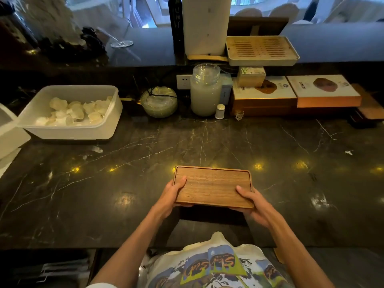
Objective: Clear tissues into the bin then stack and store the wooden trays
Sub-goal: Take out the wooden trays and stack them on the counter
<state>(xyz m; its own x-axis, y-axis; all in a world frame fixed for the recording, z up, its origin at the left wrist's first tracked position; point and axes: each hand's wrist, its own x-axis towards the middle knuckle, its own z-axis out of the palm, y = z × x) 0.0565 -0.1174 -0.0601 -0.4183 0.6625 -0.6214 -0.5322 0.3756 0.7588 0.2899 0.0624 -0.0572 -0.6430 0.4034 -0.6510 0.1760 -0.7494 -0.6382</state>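
A rectangular wooden tray (pixel 212 185) is held just above the dark marble counter (pixel 207 142), near its front edge. My left hand (pixel 171 194) grips the tray's near left corner, thumb on top. My right hand (pixel 252 204) grips the near right corner, thumb resting inside the rim. The tray's top is bare; whether more trays lie beneath it I cannot tell. A white plastic bin (pixel 70 129) at the back left holds several crumpled tissues (pixel 76 112).
Along the back stand a green glass bowl (pixel 159 102), a lidded glass jar (pixel 205 90), a small white shaker (pixel 219 111), stacked boxes (pixel 295 94) and a slatted tea tray (pixel 261 50) on the upper ledge. A white container (pixel 8 132) sits at the far left.
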